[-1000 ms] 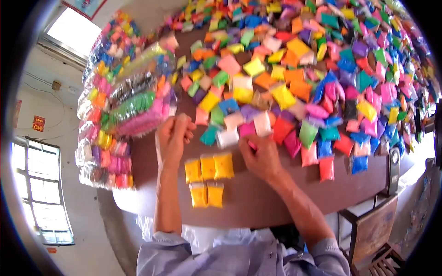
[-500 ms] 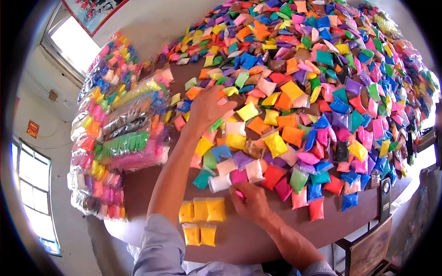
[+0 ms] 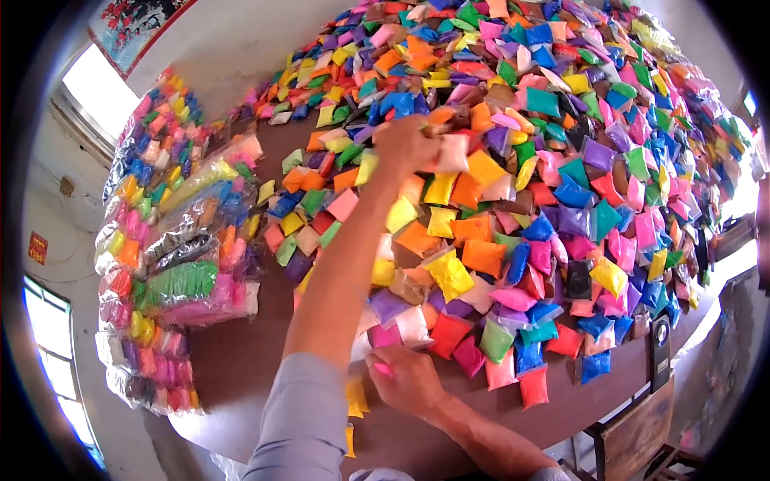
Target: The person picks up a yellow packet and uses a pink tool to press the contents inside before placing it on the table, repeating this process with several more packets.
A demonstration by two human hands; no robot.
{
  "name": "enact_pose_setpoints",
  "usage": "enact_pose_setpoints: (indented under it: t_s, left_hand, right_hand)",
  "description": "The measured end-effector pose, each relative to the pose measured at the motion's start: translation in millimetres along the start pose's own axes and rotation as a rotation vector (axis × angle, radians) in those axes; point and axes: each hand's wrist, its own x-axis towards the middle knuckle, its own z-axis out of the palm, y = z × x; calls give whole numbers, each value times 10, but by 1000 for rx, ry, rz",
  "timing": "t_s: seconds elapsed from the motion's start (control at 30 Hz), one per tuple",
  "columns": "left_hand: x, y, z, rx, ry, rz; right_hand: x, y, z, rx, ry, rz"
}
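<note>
My left hand (image 3: 407, 146) reaches far into a heap of small colourful packets, partly smeared by motion. Its fingers are closed at a light pink packet (image 3: 452, 152), which is tipped up beside the thumb. By the near edge of the heap, my right hand (image 3: 407, 383) is closed over the brown table, with a small bright pink patch (image 3: 385, 369) showing at its fingers; I cannot tell what that is. White and purple packets lie just beyond its knuckles. Yellow-orange packets (image 3: 356, 398) on the table are mostly hidden behind my left forearm.
Clear bags of sorted packets (image 3: 180, 284) are stacked along the table's left side. The loose heap (image 3: 561, 160) spreads to the back and right. A dark upright device (image 3: 660, 353) stands at the right edge, near a wooden chair (image 3: 638, 429).
My left hand has moved deeper into the heap and rightward, to the light pink packet. My right hand stays by the heap's near edge. The view has shifted, and my left arm now covers most yellow-orange packets.
</note>
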Motion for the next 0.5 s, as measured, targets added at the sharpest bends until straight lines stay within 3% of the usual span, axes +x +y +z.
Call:
enact_pose_setpoints:
  t_s: [0.07, 0.13, 0.2, 0.33, 0.4, 0.5]
  left_hand:
    - [-110, 447, 186, -79, 159, 112]
    - [-201, 784, 331, -118, 156, 209]
    - [-302, 1087, 390, -88, 11, 209]
    - [-734, 1325, 333, -96, 12, 311]
    - [-839, 1298, 238, -89, -203, 387]
    - [-1022, 1280, 167, -177, -183, 432]
  right_hand:
    - [-4, -10, 8, -18, 8, 0]
    - [-11, -36, 0, 33, 35, 81]
    - [-5, -67, -28, 29, 33, 86]
    - [-21, 28, 2, -1, 63, -25]
    - [-20, 70, 20, 21, 57, -34]
    - [-25, 104, 40, 36, 53, -46]
